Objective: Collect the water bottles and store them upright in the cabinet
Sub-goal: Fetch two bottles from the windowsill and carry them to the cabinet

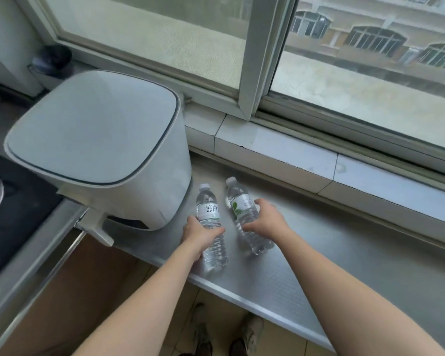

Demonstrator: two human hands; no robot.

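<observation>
Caught at the collecting step. Left hand (199,233) curled round the left bottle (211,224), right hand (266,215) round the right bottle (244,214), both standing on the steel counter (344,253) just right of the white appliance (98,147). No cabinet in view. Next, probably: lifted together, kept upright, carried off.
</observation>
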